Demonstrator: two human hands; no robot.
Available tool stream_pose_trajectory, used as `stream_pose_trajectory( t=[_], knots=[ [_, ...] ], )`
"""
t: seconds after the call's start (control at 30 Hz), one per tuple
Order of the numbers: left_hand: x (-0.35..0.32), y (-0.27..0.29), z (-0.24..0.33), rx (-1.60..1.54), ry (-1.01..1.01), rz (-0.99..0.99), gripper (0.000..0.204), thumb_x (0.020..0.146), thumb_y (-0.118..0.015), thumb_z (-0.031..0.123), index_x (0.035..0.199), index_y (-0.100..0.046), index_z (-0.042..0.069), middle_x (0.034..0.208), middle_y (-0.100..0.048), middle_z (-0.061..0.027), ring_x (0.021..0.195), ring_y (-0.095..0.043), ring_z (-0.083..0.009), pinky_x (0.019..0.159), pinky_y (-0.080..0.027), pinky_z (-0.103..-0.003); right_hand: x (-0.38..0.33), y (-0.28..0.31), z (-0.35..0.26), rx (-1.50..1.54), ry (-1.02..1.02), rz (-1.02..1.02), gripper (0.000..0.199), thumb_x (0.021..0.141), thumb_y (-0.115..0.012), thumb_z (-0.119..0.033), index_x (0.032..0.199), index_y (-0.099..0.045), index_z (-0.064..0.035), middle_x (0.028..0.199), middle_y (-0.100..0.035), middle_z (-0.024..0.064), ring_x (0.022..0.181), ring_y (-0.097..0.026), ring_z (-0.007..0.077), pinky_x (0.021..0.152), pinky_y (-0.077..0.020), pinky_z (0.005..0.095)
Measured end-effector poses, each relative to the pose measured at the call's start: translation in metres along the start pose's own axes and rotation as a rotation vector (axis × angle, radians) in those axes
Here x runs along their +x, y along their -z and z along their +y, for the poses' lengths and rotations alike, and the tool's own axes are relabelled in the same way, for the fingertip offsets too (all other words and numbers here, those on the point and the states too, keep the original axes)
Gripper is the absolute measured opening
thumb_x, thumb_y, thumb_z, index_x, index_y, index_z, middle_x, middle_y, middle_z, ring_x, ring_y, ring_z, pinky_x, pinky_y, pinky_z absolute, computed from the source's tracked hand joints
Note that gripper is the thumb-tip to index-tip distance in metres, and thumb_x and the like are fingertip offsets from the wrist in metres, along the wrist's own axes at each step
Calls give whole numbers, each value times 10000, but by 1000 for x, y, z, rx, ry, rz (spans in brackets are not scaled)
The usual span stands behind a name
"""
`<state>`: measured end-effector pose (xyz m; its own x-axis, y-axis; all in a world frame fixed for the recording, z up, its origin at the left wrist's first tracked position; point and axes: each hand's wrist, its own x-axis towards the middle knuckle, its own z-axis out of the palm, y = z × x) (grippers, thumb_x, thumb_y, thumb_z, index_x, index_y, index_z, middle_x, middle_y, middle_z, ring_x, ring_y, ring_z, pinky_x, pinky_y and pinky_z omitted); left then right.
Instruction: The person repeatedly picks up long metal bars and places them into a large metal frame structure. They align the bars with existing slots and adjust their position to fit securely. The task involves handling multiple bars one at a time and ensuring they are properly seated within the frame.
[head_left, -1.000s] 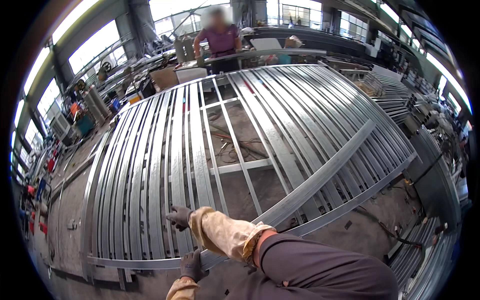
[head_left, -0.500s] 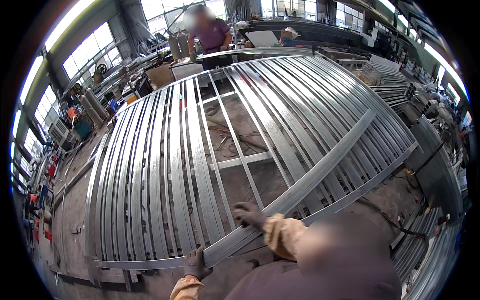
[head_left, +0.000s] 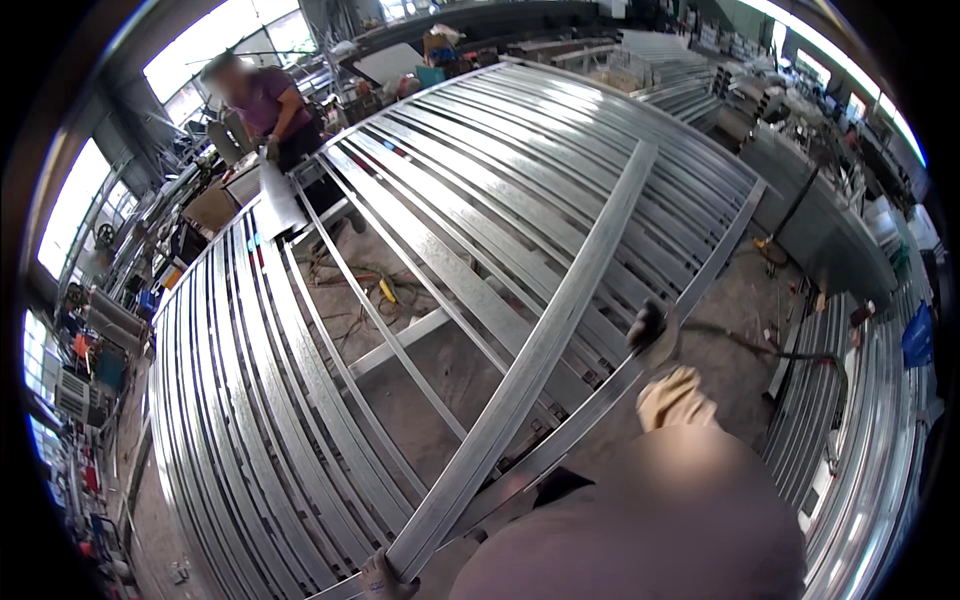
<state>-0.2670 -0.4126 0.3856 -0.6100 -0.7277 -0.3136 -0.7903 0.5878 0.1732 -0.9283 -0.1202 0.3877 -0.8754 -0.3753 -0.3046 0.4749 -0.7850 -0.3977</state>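
The right hand (head_left: 652, 330), gloved, has slid from the frame's near-left end out along the near edge rail (head_left: 600, 405), its fingers now closed on it. The left hand (head_left: 385, 578) grips the diagonal steel strip (head_left: 545, 350) at the frame's near corner.

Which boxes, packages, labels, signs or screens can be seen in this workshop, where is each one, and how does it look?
Cardboard box: brown, boxy, far left, beside the frame of metal bars, below the other person.
Second box: brown, at the frame's far end, top open.
Signs, labels, screens: none that I can make out.
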Motion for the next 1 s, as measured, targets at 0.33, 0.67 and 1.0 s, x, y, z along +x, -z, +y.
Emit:
stream_pose_trajectory(
  t=[0.33, 0.67, 1.0],
  knots=[
    [17, 8, -4, -57, -22, -81, 1010, 468, -970, 364, 1334, -534, 82, 1198, -634, -185, 1139, -614, -394, 975, -508, -487, 5, 8, 122, -961, -434, 119, 550, 961, -732, -458, 1292, -551, -56, 1082, -641, 135, 792, -679, 247, 634, -623, 389],
    [-10, 8, 13, -62, -61, 19, 889, 556, -930, 388, 1299, -531, 108, 1259, -636, -147, 1237, -582, -396, 1058, -469, -517, -24, 16, 129, -1204, -426, 86, 578, 962, -728, -456, 1369, -556, -82, 1090, -635, 96, 775, -689, 265, 597, -602, 370],
    [-80, 48, 44, -74, 91, 0, 870, 563, -927, 413, 1294, -558, 119, 1273, -656, -110, 1214, -629, -317, 1084, -434, -497, -68, 47, 176, -450, -491, 140, 417, 951, -783, -278, 1298, -637, -100, 1185, -707, -10, 1101, -655, 166, 1031, -530, 394]
  ],
)
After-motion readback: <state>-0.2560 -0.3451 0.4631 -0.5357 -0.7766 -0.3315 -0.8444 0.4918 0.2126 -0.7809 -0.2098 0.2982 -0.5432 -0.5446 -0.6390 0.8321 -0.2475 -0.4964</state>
